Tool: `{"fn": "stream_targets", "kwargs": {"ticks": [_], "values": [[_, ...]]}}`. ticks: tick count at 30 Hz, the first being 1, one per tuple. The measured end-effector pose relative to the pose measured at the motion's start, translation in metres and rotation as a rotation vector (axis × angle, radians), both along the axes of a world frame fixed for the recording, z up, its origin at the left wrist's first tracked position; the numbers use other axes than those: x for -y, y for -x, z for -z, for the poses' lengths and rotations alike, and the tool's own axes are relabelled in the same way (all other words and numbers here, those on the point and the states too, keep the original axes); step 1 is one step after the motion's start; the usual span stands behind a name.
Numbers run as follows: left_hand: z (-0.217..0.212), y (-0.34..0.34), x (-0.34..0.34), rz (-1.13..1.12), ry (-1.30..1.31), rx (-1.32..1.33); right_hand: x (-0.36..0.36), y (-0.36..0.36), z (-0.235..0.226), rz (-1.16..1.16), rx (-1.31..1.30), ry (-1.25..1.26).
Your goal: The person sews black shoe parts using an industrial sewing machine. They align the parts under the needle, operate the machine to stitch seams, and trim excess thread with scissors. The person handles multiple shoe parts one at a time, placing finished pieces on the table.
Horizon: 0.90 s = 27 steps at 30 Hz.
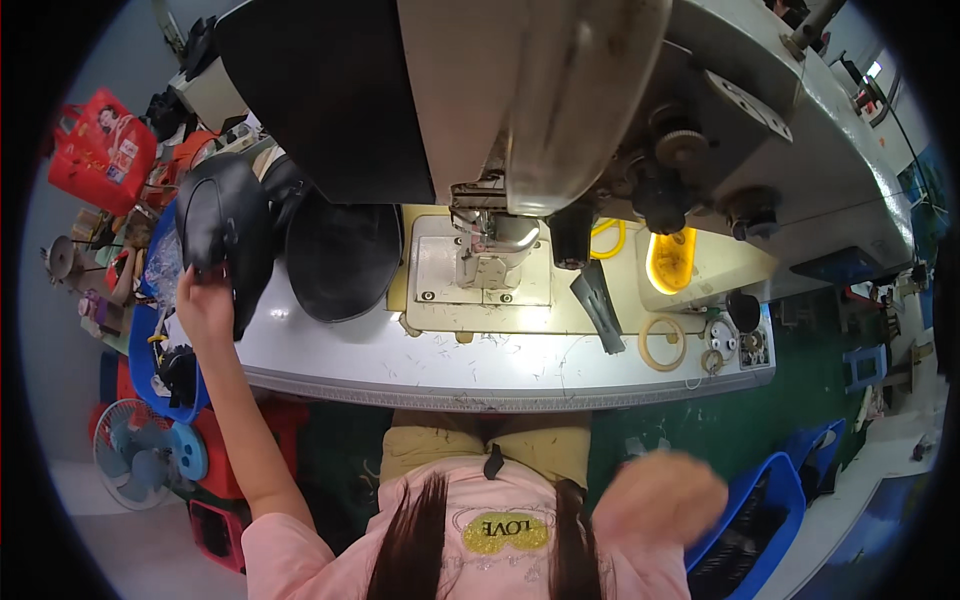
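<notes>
My left hand (207, 300) reaches to the left end of the sewing table and grips the lower edge of a black, curved, leather-like piece (225, 225); its fingertips are partly hidden by it. Beside that piece lies a rounded black panel (343, 262), flat on the table. The sewing machine's needle and presser foot area (488, 250) stands right of the panel, with no material seen under it. My right hand (665, 498) is drawn back near my body, off the table, blurred by motion, so its fingers cannot be made out.
A dark strip (598, 305), a tape roll (662, 343) and small bobbins (722, 338) lie on the right of the table (330, 358). Blue crates (755, 520) stand at lower right. A fan (135, 455) and a blue bin (150, 375) are at left.
</notes>
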<state>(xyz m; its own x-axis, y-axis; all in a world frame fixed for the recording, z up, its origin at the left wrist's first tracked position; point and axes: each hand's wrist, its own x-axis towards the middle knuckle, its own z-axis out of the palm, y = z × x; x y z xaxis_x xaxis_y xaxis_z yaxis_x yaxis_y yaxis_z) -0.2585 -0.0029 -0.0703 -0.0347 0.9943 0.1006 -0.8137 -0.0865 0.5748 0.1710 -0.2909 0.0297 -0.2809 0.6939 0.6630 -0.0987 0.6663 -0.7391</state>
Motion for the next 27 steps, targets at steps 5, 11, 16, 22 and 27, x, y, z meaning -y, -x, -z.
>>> {"fn": "stream_targets", "kwargs": {"ticks": [5, 11, 16, 22, 27], "values": [[-0.016, -0.036, 0.083, 0.103, -0.161, 0.135, -0.034, -0.059, 0.138, 1.205, 0.449, 0.388], [-0.007, -0.101, 0.132, -0.185, 0.272, -0.060, -0.035, -0.049, 0.182, 1.508, 0.902, 0.612], [0.021, -0.132, 0.150, 0.008, 0.056, -0.444, -0.033, -0.059, 0.199, 1.486, 0.569, 0.403], [0.011, -0.179, 0.156, 0.261, -0.001, -0.850, -0.018, -0.057, 0.127, 1.496, 0.000, 0.330], [0.012, -0.193, 0.157, 0.346, 0.019, -0.792, -0.001, -0.032, 0.058, 1.181, 0.028, 0.217]]}}
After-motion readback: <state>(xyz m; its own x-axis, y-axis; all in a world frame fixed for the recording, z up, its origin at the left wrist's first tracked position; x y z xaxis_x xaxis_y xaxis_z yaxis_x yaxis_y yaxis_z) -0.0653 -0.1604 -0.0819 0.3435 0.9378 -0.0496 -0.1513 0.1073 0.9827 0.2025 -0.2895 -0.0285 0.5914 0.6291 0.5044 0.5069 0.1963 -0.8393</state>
